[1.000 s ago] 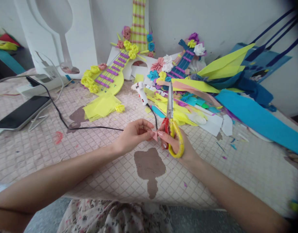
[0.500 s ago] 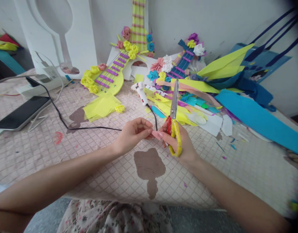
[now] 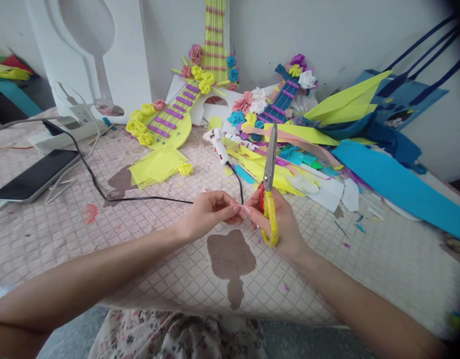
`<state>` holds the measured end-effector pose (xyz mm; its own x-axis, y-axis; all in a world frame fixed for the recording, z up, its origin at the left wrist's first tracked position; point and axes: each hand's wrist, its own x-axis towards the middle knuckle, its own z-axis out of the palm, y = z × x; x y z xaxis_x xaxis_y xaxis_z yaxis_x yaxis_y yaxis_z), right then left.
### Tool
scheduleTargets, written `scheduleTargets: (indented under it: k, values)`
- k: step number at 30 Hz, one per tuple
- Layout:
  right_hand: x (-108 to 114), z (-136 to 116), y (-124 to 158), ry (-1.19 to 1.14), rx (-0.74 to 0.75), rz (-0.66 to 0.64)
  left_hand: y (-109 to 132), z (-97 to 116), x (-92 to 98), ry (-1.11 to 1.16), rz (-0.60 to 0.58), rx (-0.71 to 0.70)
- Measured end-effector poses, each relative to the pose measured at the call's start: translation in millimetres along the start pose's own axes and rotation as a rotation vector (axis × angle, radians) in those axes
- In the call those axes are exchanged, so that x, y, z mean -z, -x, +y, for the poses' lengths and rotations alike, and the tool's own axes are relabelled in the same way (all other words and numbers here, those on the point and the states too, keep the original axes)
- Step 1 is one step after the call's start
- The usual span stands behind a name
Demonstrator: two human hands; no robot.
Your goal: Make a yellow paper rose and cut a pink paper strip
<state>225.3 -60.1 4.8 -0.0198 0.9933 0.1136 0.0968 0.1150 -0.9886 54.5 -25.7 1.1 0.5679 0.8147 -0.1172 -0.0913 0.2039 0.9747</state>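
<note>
My left hand (image 3: 210,211) pinches a small piece of pink paper (image 3: 238,205) between thumb and fingertips. On the other side, the thumb and fingers of my right hand (image 3: 283,222) grip the same piece. Hooked in my right hand is also a pair of scissors (image 3: 269,167) with red and yellow handles, blades closed and pointing away from me. Most of the pink paper is hidden by my fingertips. Just beyond my hands lies a white hot glue gun (image 3: 217,144) on the table, its black cord running down behind my fingers.
Yellow paper sheets (image 3: 157,167) and a yellow paper guitar (image 3: 173,124) with paper flowers lie behind. A blue paper guitar (image 3: 280,103) leans further right, above a pile of scraps. Blue paper (image 3: 398,184) covers the right side. A phone (image 3: 35,174) and a power strip (image 3: 54,139) are left.
Both hands have drawn the pink paper lower and turned it, so less of it shows now. The scissors stay in my right hand, nearly unmoved.
</note>
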Motion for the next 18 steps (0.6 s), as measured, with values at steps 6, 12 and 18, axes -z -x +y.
scheduleTargets:
  k: [6,12,18]
  values:
    - [0.0,0.3,1.0,-0.028,-0.008,0.013,1.1,4.4,-0.7,0.001,0.000,-0.008]
    - [-1.8,-3.4,1.6,-0.045,-0.038,0.033,1.4,6.3,-4.3,-0.057,-0.004,0.020]
    - [-2.6,-1.9,2.8,-0.094,-0.060,0.013,-0.8,0.2,-3.9,-0.084,-0.069,0.041]
